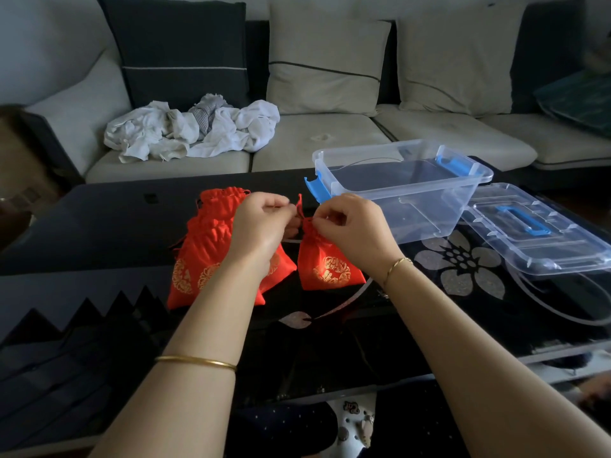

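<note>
Occupying the middle of the view: one black glass counter (115,223), glossy, with a silver flower pattern (459,259) on its right half. Item in work: one small red pouch (325,271) with a gold emblem, standing on the counter's centre with its neck gathered. The left hand (261,226) and the right hand (355,231) meet over that neck, the fingers of each curled, thumb and forefinger pinching the red drawstring (299,206) from either side. Just left of this pouch, and partly behind the left hand: a heap of red pouches (206,239), gold-printed, lying overlapped. Far right on the counter: one clear plastic box (406,206), open at the top, with a blue latch at each end. Just right of the box and nearer: its clear lid (545,246) with a blue handle, lying flat. Near left: a row of black pieces with pointed tops (76,352), overlapped; what they are cannot be told. One gold bangle (198,361) on the left forearm, a thinner one (396,264) at the right wrist. Beyond the counter: a pale sofa (330,140) across the far side of the room, bearing one dark cushion (178,51) at left, two pale cushions (327,64) to its right, and a crumpled heap of white cloths (198,130) on the left seat.
</note>
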A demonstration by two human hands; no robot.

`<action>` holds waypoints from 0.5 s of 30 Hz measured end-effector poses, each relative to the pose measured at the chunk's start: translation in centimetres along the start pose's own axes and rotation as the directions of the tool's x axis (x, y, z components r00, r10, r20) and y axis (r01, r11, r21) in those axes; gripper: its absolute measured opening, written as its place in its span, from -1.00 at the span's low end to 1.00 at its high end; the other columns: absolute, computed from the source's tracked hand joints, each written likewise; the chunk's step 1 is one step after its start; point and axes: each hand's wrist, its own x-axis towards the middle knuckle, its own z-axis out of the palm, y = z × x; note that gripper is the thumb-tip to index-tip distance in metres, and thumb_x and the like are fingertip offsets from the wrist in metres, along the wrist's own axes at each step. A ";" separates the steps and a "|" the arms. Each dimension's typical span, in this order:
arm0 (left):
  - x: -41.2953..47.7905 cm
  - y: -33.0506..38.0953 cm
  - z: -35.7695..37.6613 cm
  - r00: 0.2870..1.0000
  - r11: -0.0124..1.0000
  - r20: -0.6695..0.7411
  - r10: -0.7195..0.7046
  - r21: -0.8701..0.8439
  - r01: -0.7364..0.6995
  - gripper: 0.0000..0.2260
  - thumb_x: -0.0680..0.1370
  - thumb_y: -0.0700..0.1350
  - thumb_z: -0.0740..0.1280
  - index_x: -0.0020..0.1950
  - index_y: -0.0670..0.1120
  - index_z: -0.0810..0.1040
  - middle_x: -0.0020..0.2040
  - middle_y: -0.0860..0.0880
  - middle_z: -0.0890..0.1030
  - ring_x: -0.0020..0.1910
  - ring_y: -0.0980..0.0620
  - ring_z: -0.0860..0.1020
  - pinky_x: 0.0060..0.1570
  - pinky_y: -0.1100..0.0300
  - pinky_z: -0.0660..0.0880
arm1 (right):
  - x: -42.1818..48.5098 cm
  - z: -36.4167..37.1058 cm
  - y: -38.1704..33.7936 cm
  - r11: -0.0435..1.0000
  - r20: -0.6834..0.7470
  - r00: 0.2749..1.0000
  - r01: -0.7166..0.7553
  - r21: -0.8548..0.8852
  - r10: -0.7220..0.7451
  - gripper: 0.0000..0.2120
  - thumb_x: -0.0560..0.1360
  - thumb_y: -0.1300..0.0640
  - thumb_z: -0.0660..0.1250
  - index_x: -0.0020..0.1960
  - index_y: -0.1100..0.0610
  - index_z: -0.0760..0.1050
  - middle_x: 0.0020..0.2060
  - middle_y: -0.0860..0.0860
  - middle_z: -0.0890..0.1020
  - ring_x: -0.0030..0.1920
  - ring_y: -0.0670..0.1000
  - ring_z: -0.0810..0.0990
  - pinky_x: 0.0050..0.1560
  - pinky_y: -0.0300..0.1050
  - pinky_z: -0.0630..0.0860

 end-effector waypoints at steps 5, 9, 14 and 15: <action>-0.8 1.1 -0.5 0.946 0.918 0.044 0.322 0.228 -0.324 -0.90 0.43 -0.25 0.40 -0.10 -0.09 0.56 -0.15 0.05 0.53 -0.21 0.17 0.50 -0.22 0.43 0.44 | 0.2 -0.3 0.9 0.934 0.078 0.958 -0.287 0.214 0.276 -0.90 0.43 0.20 0.38 -0.26 0.12 0.61 -0.35 -0.09 0.58 -0.33 -0.16 0.48 -0.25 -0.30 0.45; -1.4 0.2 0.6 0.864 0.718 0.216 0.455 0.485 -0.500 -0.94 0.40 -0.18 0.46 -0.17 -0.04 0.65 -0.10 0.07 0.42 -0.08 0.15 0.45 -0.01 0.44 0.37 | 0.0 -0.6 0.5 0.885 0.106 0.937 -0.349 0.308 0.333 -0.82 0.45 0.20 0.37 -0.31 0.04 0.57 -0.40 -0.09 0.54 -0.42 -0.20 0.44 -0.37 -0.38 0.42; -0.7 -0.5 0.7 0.832 0.636 0.206 0.515 0.559 -0.532 -0.90 0.39 -0.12 0.49 -0.13 -0.06 0.68 -0.08 0.05 0.38 -0.04 0.12 0.42 -0.01 0.31 0.39 | 0.0 -0.7 0.3 0.786 0.199 0.900 -0.437 0.437 0.389 -0.90 0.46 0.22 0.37 -0.23 0.16 0.60 -0.45 -0.02 0.48 -0.44 -0.12 0.39 -0.37 -0.26 0.39; -0.7 -0.5 0.7 0.828 0.622 0.208 0.520 0.571 -0.535 -0.90 0.39 -0.11 0.49 -0.12 -0.06 0.68 -0.08 0.05 0.38 -0.06 0.12 0.41 -0.04 0.34 0.36 | -0.1 -0.7 0.4 0.756 0.223 0.889 -0.457 0.469 0.399 -0.90 0.46 0.23 0.36 -0.22 0.18 0.60 -0.48 -0.02 0.45 -0.47 -0.12 0.36 -0.41 -0.28 0.33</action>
